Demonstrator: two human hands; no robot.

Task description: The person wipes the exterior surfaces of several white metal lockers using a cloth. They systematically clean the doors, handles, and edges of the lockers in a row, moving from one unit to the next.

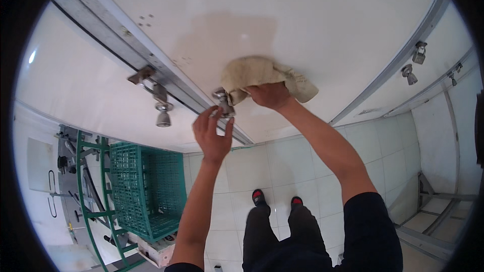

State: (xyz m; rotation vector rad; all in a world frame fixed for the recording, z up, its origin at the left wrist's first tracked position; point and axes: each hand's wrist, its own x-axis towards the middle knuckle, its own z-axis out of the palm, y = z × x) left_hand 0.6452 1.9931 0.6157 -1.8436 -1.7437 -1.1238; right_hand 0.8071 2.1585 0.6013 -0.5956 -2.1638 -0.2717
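Note:
My right hand (270, 95) presses a beige cloth (253, 71) against a white door panel (321, 37), just right of a round metal doorknob (225, 106). Part of the cloth hangs out past my wrist, and its left end touches the knob's side. My left hand (213, 132) is raised at that knob with thumb and fingers apart; whether the fingertips touch it, I cannot tell. On the neighbouring panel to the left, a padlock (160, 92) hangs from a metal hasp (141, 75), above another doorknob (163, 117).
A green plastic crate (162, 189) and a green metal frame (94, 211) stand at lower left. Farther right are another padlock (419, 54) and knob (409, 74). A grey metal frame (431, 234) stands at lower right on the tiled floor (291, 155).

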